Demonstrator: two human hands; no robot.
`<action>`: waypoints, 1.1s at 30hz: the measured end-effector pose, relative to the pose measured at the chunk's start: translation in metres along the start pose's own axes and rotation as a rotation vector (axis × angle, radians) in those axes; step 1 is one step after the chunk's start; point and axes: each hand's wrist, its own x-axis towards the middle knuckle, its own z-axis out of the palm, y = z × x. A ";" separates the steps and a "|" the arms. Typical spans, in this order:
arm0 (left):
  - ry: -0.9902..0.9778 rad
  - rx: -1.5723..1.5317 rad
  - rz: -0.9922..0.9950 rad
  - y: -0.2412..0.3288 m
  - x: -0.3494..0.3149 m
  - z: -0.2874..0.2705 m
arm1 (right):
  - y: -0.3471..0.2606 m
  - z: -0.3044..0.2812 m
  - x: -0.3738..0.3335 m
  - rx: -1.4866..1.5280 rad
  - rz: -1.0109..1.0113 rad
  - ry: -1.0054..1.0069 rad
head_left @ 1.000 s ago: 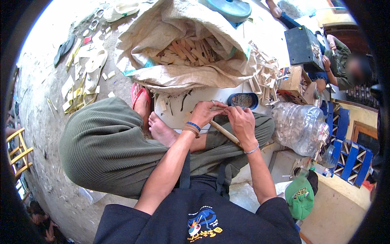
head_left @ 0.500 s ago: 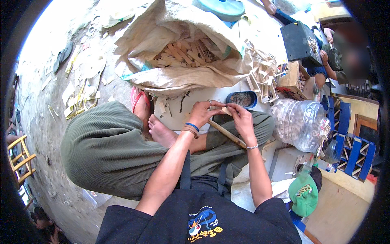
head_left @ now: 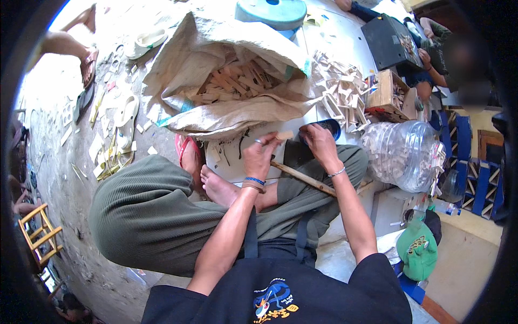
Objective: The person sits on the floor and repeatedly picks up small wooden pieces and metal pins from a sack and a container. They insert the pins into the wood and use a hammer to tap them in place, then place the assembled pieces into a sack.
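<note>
My left hand [head_left: 258, 157] pinches a small pale wood piece [head_left: 285, 135] between thumb and fingers, in front of the sack. My right hand [head_left: 322, 146] has its bent fingers over the near left side of a small blue tub [head_left: 335, 128]. Its fingertips dip inside and are partly hidden, so I cannot make out what they hold. Below both hands a wooden handle [head_left: 305, 179] lies slanted across my lower leg; its upper end is dark and hard to make out.
Ahead, an open woven sack [head_left: 226, 120] holds many wood strips. Loose strips [head_left: 342, 92] lie heaped right of it, near a wooden box [head_left: 382, 96] and a large clear plastic bottle [head_left: 403, 156]. A green cap [head_left: 420, 254] is at lower right. Another person sits at far right.
My hands have parted. The right has gone from the wood piece to the blue tub; the left keeps the piece, slightly further left. Someone's legs have appeared at upper left.
</note>
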 end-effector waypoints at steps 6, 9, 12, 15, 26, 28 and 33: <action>0.041 0.048 -0.019 -0.002 0.015 -0.012 | -0.002 0.011 0.007 -0.172 -0.162 0.027; 0.058 0.024 0.023 0.002 0.013 -0.013 | -0.013 0.023 0.002 -0.306 -0.225 -0.052; 0.026 0.013 0.006 0.005 0.012 -0.013 | -0.024 0.031 -0.006 -0.380 -0.280 -0.106; -0.024 0.039 0.036 0.005 0.011 -0.012 | -0.024 0.033 -0.009 -0.336 -0.377 -0.098; -0.088 -0.073 -0.096 0.002 0.011 -0.007 | -0.003 0.025 0.004 -0.039 -0.196 -0.113; -0.082 -0.092 -0.092 0.002 0.010 -0.007 | -0.008 0.016 0.006 0.106 -0.080 0.005; -0.105 -0.011 0.031 0.001 0.008 -0.003 | -0.024 -0.011 0.004 0.792 0.446 0.096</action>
